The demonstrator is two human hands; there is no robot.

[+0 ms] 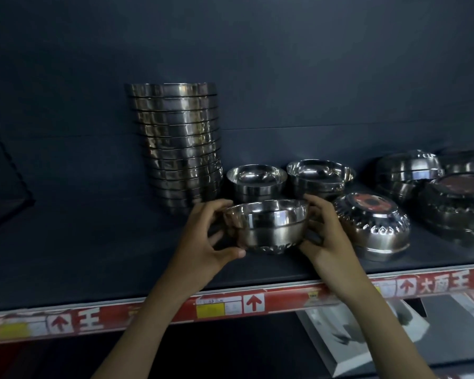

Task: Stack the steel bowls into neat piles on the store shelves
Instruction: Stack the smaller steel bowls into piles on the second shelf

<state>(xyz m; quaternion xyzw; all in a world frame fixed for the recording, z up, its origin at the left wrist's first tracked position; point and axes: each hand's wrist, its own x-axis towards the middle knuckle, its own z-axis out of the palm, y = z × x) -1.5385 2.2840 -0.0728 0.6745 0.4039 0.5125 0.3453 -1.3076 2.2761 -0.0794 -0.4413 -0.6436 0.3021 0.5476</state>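
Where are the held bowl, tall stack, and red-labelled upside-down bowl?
Held bowl (268,228), head view, front wall.
Tall stack (179,143), head view, middle bowls' side.
Red-labelled upside-down bowl (374,229), head view, embossed side wall.

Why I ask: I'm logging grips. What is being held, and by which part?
A steel bowl, upright, gripped by its opposite sides: the left hand on its left wall, the right hand on its right wall.

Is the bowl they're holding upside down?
No, the bowl is held with its open rim up, gripped between the left hand and the right hand.
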